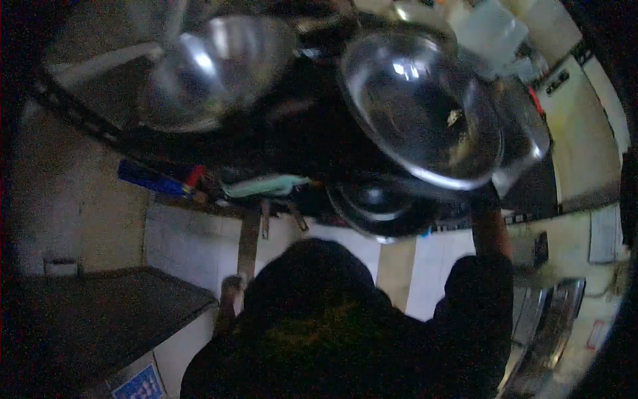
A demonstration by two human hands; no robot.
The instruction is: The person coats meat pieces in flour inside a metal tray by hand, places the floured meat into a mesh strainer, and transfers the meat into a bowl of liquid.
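My right hand (pixel 484 197) is at the near rim of a large, shiny metal bowl (pixel 405 126) and appears closed on it. Shadow and the rim hide most of its fingers. Inside the bowl a small pale scrap lies on the right, and light glints off the wall. My left hand (pixel 231 287) hangs low beside my body, away from the bowls; its fingers are too dark and small to read. Another metal bowl (pixel 226 66), blurred, sits to the left on the dark rack.
Below the rack are a dark round pan (pixel 379 206), a pale green item (pixel 266 186) and a blue packet (pixel 149 178). A dark countertop (pixel 113 319) stands at lower left. Translucent containers (pixel 492 36) stand at the upper right.
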